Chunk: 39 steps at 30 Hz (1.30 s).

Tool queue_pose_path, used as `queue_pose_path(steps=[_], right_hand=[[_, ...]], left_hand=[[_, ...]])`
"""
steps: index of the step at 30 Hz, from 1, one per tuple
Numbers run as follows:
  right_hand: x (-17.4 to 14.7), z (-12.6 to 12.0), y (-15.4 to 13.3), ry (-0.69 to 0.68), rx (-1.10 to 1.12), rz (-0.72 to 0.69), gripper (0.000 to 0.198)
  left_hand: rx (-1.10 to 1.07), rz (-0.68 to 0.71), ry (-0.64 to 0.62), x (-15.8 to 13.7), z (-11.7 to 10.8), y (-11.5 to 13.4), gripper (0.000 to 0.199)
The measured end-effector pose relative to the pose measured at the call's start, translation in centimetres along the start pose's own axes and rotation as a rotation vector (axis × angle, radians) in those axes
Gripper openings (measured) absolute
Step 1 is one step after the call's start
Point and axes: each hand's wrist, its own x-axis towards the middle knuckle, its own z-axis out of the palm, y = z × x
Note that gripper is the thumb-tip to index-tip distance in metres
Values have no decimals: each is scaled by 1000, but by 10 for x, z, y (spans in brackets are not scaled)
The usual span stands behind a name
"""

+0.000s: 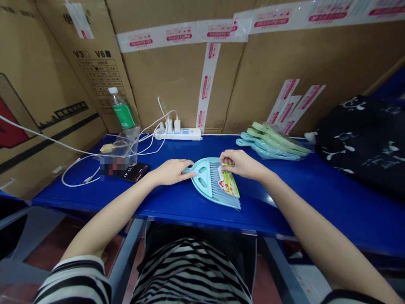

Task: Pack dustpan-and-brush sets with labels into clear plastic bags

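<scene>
A light blue hand brush (pixel 205 179) with grey bristles lies in a matching dustpan (pixel 202 193) on the blue table. My left hand (pixel 171 172) grips the handle end at the left, thumb and fingers closed around it. A colourful printed card (pixel 230 185), yellow-green with red figures, lies over the bristles. My right hand (pixel 240 164) pinches the upper edge of this card, its fingertips close to the far side of the dustpan. Part of the handle is hidden under my left fingers.
Light blue and green dustpan sets (pixel 274 141) in clear plastic lie at the back right, beside a black patterned bag (pixel 360 143). A white power strip (pixel 186 134) with cables, a green-labelled bottle (pixel 123 114) and a phone (pixel 135 172) are at the left. Cardboard (pixel 177 76) walls the back.
</scene>
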Motion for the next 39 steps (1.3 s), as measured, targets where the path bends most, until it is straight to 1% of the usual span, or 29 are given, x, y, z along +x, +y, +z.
queue_pose_path(steps=[13, 24, 30, 35, 37, 39], right_hand=[[-1, -1, -3, 0, -5, 20, 17], [-1, -1, 5, 47, -99, -11, 10], [-2, -1, 6, 69, -142, 2, 19], [-4, -4, 9, 133, -157, -16, 24], [-5, -7, 9, 117, -157, -13, 26], [-7, -10, 8, 64, -159, 2, 30]], left_hand=[[0, -11, -8, 0, -1, 2, 39], [-1, -33, -26, 1, -3, 4, 37], [8, -6, -10, 0, -1, 2, 38], [11, -14, -15, 0, 0, 2, 38], [16, -14, -9, 1, 0, 2, 38], [18, -12, -6, 1, 0, 2, 38]])
